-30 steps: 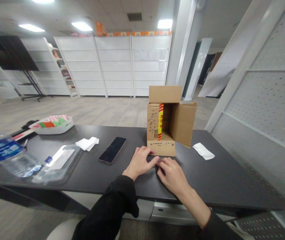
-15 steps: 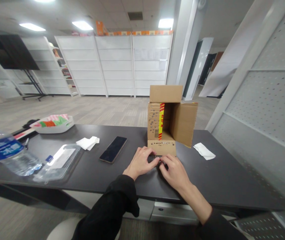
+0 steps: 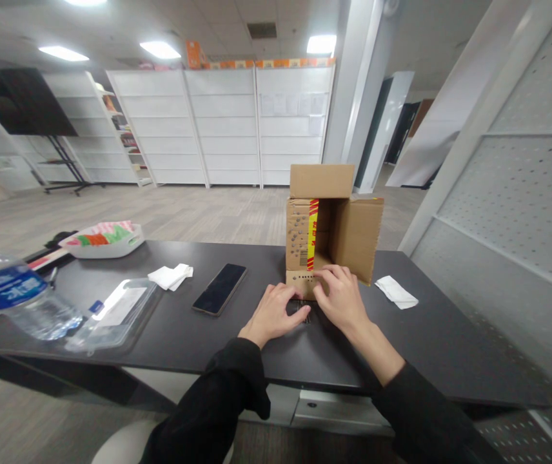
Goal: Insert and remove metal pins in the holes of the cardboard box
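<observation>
standing open on the bench (image 3: 416, 354), a cardboard box (image 3: 297, 233) faces both hands
right hand (image 3: 342, 298) is at the lower flap (image 3: 299, 281), fingers bent; whether they pinch anything, i cannot tell. left hand (image 3: 274, 313) is just beside the flap, fingers spread, thumb apart, near thin pieces (image 3: 307, 318).
</observation>
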{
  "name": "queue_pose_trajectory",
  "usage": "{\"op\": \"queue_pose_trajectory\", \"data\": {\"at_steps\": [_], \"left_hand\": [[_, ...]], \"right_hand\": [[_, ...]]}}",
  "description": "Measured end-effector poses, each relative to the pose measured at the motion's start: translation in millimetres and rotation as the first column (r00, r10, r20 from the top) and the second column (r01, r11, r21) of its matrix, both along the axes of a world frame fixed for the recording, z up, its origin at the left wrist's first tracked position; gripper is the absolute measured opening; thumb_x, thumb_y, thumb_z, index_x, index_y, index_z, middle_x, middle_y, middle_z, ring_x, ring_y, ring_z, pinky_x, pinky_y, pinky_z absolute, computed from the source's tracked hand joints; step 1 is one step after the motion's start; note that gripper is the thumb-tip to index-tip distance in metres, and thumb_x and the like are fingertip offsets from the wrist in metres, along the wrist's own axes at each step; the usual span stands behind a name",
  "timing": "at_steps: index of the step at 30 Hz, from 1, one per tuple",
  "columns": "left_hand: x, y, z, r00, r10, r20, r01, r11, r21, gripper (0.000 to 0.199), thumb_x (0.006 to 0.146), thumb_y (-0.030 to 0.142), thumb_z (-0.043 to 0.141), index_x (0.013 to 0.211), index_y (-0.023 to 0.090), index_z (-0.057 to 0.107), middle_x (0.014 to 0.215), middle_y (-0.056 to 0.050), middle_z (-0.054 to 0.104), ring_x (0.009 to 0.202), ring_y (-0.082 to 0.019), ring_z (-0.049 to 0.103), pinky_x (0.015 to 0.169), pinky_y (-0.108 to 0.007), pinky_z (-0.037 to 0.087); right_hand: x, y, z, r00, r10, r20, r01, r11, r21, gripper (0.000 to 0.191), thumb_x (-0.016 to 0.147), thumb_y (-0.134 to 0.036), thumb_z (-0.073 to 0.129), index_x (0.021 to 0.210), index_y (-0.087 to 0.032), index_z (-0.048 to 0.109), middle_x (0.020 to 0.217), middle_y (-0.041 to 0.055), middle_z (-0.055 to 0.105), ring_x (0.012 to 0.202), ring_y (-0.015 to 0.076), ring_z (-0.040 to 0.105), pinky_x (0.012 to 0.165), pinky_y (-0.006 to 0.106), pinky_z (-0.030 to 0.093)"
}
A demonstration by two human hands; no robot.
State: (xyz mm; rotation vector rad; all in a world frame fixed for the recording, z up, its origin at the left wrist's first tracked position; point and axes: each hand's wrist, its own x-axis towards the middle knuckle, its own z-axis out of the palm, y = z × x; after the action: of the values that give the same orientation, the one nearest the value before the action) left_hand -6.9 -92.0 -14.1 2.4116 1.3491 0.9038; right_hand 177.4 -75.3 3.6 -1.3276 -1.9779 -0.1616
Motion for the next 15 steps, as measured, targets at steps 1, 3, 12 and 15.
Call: {"op": "queue_pose_trajectory", "data": {"at_steps": [1, 3, 12, 15], "left_hand": [[0, 0, -0.1, 1.000, 0.001, -0.004, -0.001, 1.000, -0.001, 0.022, 0.085, 0.040, 0.061, 0.095, 0.021, 0.063, 0.098, -0.004, 0.070, 0.098, -0.021, 0.061, 0.090, -0.038, 0.040], [0, 0, 0.6, 1.000, -0.003, -0.012, 0.003, 1.000, -0.006, 0.023, 0.085, 0.042, 0.060, 0.095, 0.021, 0.063, 0.098, -0.004, 0.070, 0.097, -0.021, 0.061, 0.090, -0.038, 0.040], [0, 0, 1.7, 1.000, -0.022, -0.006, 0.022, 1.000, -0.007, 0.023, 0.085, 0.042, 0.060, 0.098, 0.022, 0.062, 0.099, -0.003, 0.070, 0.099, -0.021, 0.062, 0.091, -0.037, 0.040], [0, 0, 0.7, 1.000, -0.019, -0.002, 0.019, 1.000, -0.009, 0.024, 0.085, 0.042, 0.061, 0.099, 0.022, 0.062, 0.099, -0.004, 0.070, 0.100, -0.022, 0.061, 0.092, -0.038, 0.040]], "right_hand": [[-1, 2, -0.3, 1.000, -0.012, -0.006, 0.012, 1.000, 0.015, 0.023, 0.083, -0.017, 0.052, 0.099, -0.020, 0.069, 0.107, 0.0095, 0.065, 0.101, 0.0265, 0.053, 0.087, 0.040, 0.039], [-5, 5, -1.5, 1.000, -0.022, -0.021, 0.023, 0.999, 0.041, 0.025, 0.083, -0.017, 0.052, 0.102, -0.019, 0.068, 0.111, 0.0101, 0.065, 0.104, 0.0267, 0.053, 0.089, 0.041, 0.038], [-13, 7, -18.8, 0.999, -0.034, -0.028, 0.036, 0.995, 0.097, 0.031, 0.087, -0.019, 0.051, 0.114, -0.020, 0.065, 0.120, 0.0106, 0.064, 0.114, 0.0276, 0.051, 0.097, 0.043, 0.033], [-13, 8, -22.2, 0.999, -0.035, -0.032, 0.038, 0.995, 0.095, 0.032, 0.087, -0.019, 0.051, 0.115, -0.020, 0.065, 0.120, 0.0110, 0.064, 0.116, 0.0281, 0.050, 0.098, 0.044, 0.032]]}}
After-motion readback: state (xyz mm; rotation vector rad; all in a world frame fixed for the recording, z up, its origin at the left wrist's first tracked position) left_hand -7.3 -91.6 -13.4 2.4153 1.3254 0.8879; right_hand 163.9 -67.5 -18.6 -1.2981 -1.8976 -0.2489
